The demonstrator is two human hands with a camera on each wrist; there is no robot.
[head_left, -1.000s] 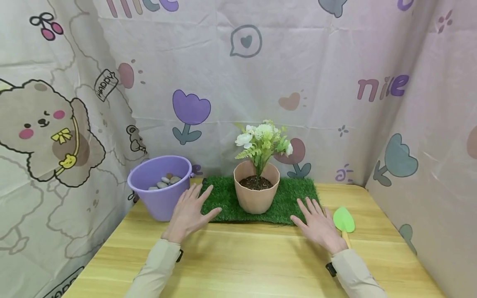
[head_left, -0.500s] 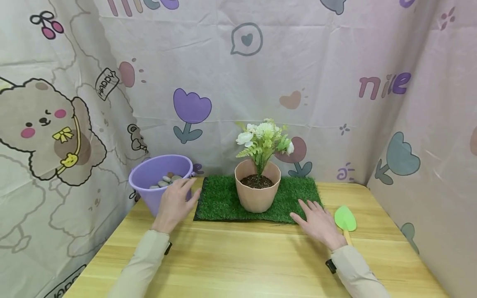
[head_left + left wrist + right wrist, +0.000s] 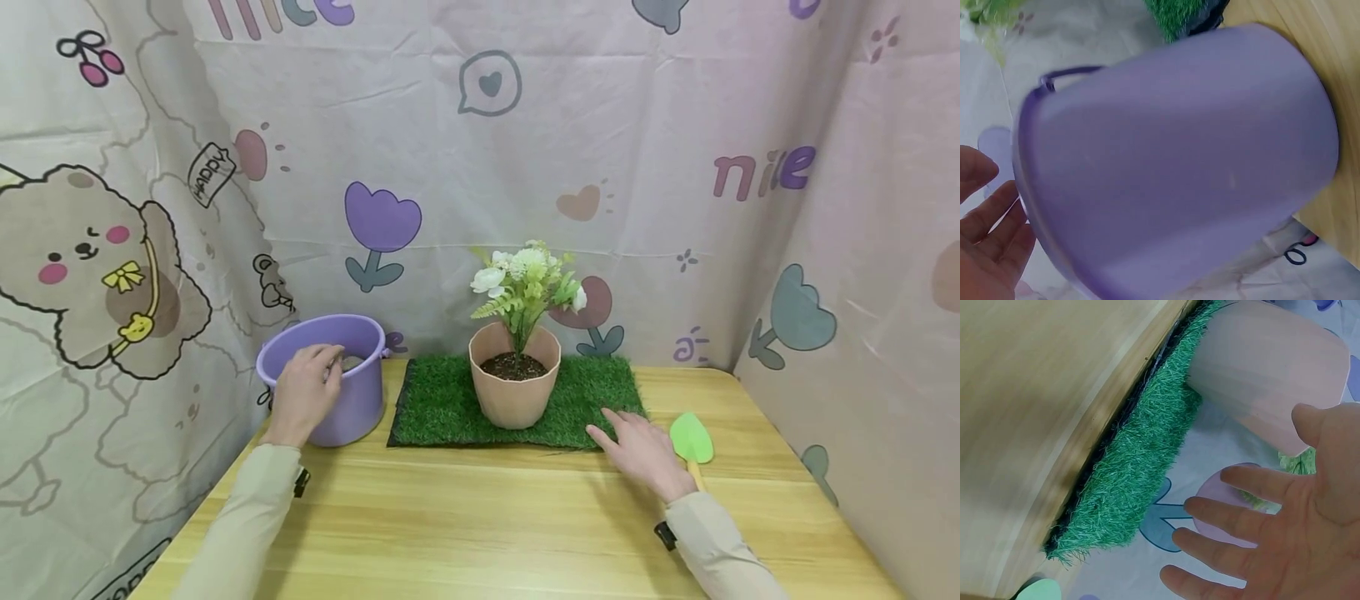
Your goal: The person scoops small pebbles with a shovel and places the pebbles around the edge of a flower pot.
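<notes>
My left hand [image 3: 303, 392] is over the near rim of the purple bucket [image 3: 352, 408], fingers slightly bent toward its opening. In the left wrist view the thumb and fingers [image 3: 991, 219] are apart, beside the rim, with nothing seen between them. Grey stones [image 3: 350, 363] lie in the bucket, mostly hidden by the hand. My right hand [image 3: 641, 450], fingers spread, hovers at the right front corner of the green turf mat [image 3: 442, 408]. Its palm shows bare in the right wrist view. Close to that hand lies a toy shovel with a green blade [image 3: 692, 437].
A pink flowerpot [image 3: 516, 400] with dark soil and white flowers [image 3: 528, 271] stands on the mat. Wooden tabletop [image 3: 480, 525] stretches in front of the mat. Printed cloth [image 3: 652, 125] hangs behind and at both sides.
My left hand has moved left, from the mat's left end to over the bucket's rim, and its fingers have drawn closer together. The right hand has hardly moved.
</notes>
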